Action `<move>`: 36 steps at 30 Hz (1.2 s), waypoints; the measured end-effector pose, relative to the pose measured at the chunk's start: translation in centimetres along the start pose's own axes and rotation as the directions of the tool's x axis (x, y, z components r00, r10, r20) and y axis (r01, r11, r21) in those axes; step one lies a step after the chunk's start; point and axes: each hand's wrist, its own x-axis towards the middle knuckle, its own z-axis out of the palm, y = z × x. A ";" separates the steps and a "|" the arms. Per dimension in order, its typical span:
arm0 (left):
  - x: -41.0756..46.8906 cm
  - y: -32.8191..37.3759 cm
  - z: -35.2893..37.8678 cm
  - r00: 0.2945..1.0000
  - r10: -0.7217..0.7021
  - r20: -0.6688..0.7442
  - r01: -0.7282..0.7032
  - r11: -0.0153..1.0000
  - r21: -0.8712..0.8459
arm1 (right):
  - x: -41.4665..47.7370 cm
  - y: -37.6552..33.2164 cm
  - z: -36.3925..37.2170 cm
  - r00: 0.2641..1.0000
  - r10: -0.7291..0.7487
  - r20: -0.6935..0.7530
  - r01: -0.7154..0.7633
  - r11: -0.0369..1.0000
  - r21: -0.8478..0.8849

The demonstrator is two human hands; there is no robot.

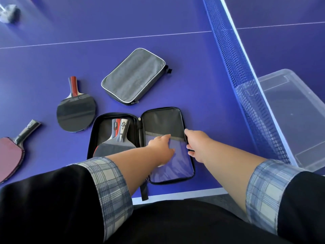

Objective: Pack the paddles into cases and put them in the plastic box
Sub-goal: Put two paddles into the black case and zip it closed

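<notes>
While the black case (140, 147) lies unzipped and spread flat near the table's front edge, two paddles (117, 138) already rest in its left half, so the step in hand looks like closing it. Resting on the right flap's blue pocket, the left hand (161, 148) has fingers loosely extended; the right hand (195, 143) curls on that flap's outer rim, seemingly pinching it. Next comes folding the flap over and zipping. Two more paddles (76, 112) and the grey case (134, 75) wait; the plastic box (290, 110) stands beyond the net.
</notes>
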 end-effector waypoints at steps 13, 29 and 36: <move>-4.6 -1.8 -4.2 0.958 -0.075 -0.276 -0.145 0.704 -0.695 | -5.6 -0.9 4.7 0.929 -0.369 0.032 0.362 0.923 0.133; -10.8 -18.1 -9.0 0.947 -0.108 -0.302 -0.114 0.767 -0.632 | -10.5 0.9 20.2 0.748 -0.569 0.343 0.652 0.533 -0.539; -9.0 -22.3 -8.1 0.966 -0.100 -0.237 -0.011 0.904 -0.428 | -9.3 3.1 21.3 0.855 -0.440 0.277 0.431 0.302 -0.850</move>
